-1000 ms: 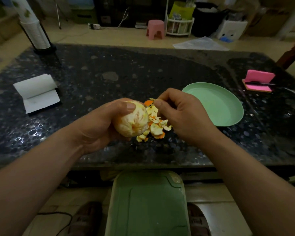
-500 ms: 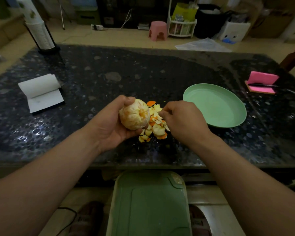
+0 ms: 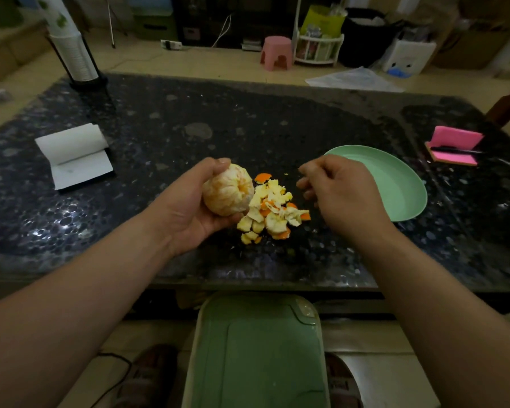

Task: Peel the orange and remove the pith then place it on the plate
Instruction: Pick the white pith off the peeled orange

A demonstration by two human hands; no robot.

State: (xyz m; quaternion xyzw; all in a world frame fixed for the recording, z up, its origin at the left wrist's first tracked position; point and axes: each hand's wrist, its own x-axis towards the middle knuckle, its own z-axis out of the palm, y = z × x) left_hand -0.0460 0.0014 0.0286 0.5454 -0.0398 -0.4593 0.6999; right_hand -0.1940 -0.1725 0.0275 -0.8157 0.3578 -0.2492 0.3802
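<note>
Nearest to me, a green plastic stool (image 3: 256, 348) sits tucked under the front edge of the dark speckled bench (image 3: 218, 128). Just over that edge, the left hand (image 3: 189, 210) grips the peeled orange (image 3: 227, 189) off the bench, thumb over the top and fingers (image 3: 224, 222) curled beneath it, the pale pith-streaked side turned toward the right hand (image 3: 342, 195). That hand hovers just beside the fruit with its fingers (image 3: 306, 184) loosely curled and thumb close to forefinger; it may be pinching a shred of pith, but I cannot tell. Between and below the hands lies a heap of peel scraps (image 3: 270, 210), white side mostly up with orange bits showing. The orange is not yet on the green plate (image 3: 395, 184), which sits just past the right hand. Farther out, an open notepad (image 3: 74, 157) lies to the left, a pink sticky pad (image 3: 454, 145) with a pen across it to the right, and a stack of paper cups (image 3: 71, 48) stands at the far left corner.
</note>
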